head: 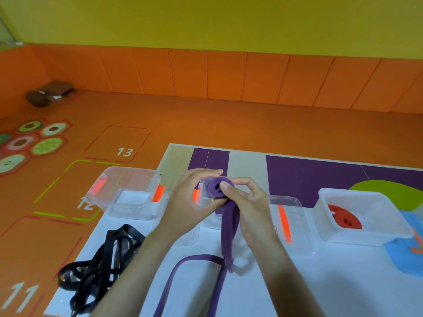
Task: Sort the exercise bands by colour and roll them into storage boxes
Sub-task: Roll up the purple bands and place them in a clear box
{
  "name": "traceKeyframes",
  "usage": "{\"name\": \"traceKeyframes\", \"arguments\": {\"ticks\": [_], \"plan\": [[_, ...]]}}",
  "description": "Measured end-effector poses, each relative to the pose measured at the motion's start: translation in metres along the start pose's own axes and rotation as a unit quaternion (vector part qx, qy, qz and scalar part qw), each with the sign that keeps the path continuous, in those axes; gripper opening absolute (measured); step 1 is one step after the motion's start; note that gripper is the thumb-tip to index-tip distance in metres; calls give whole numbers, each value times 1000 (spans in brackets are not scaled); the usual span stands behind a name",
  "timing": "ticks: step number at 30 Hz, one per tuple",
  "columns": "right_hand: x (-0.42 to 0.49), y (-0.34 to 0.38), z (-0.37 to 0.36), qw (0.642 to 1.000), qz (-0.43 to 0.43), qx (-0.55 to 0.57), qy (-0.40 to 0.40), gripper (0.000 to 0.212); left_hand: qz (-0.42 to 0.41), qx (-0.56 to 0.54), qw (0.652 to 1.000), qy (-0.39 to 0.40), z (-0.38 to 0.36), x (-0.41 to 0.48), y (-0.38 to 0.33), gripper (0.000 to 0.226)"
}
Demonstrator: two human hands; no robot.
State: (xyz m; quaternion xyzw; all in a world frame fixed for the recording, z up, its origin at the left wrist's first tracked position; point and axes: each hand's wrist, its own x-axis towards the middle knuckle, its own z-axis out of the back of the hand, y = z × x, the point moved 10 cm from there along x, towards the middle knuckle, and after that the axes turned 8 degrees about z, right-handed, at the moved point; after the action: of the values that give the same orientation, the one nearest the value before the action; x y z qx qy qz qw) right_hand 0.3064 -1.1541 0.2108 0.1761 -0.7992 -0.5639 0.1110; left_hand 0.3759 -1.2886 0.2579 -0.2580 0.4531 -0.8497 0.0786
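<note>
Purple band (216,188), half rolled, sits pinched between the curled fingers of my left hand (190,202) and right hand (248,202), left of the box (366,238) already holding a red roll (346,220), its tail trailing toward me, while farther left the black bands (100,259) lie tangled, unsorted.

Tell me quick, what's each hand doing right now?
Left hand: grips the rolled end of the purple band.
Right hand: pinches the same roll.

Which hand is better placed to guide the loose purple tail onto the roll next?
Probably the right hand: the purple tail hangs down along its palm, while the left hand cups the roll from the other side, steadying it.
</note>
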Motion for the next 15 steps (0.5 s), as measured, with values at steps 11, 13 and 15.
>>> {"name": "traceKeyframes", "arguments": {"ticks": [11,13,15], "plan": [[-1,16,-2,997,61,-35,30,14,-69,131,978,-147,17,-16,-5,43],[-4,14,-5,998,54,-25,19,15,-43,111,975,-190,17,-23,-11,43],[-2,19,-3,998,55,-36,16,12,-40,71,983,-163,17,-20,-20,43]]}}
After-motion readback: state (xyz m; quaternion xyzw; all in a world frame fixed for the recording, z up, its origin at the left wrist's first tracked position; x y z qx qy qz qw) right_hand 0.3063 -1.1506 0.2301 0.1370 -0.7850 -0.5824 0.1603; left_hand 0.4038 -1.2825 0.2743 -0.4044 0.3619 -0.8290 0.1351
